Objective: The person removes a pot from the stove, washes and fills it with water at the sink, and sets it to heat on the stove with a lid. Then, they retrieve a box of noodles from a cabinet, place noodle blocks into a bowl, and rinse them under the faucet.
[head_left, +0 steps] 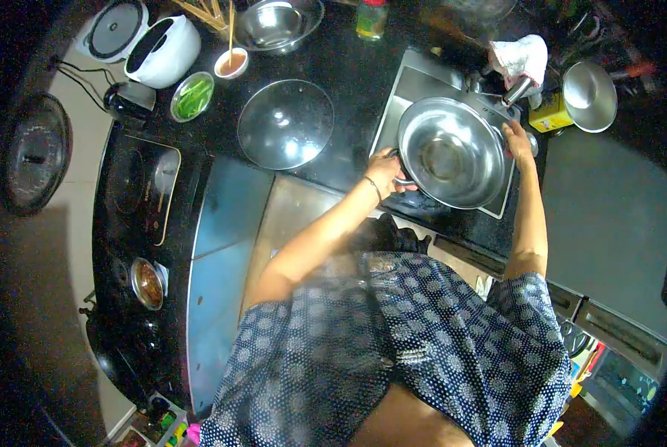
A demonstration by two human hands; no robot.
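A wide steel pan [451, 153] is over the sink area on the right of the dark counter. My left hand [387, 173] is closed round the pan's handle on its left side. At the pan's right edge is my right hand [517, 141], its fingers partly hidden by the rim; what they grip there is too small to make out. A tap with a white cloth [518, 58] over it stands just above the pan. The pan looks empty inside, with a few darker marks at its bottom.
Left of the pan lies a glass lid [286, 124]. Beyond it are a bowl of green vegetables [192, 97], a small sauce bowl [231, 63], a steel bowl [280, 24] and a white rice cooker [163, 52]. A steel pot [589, 97] and yellow box [550, 113] stand at right.
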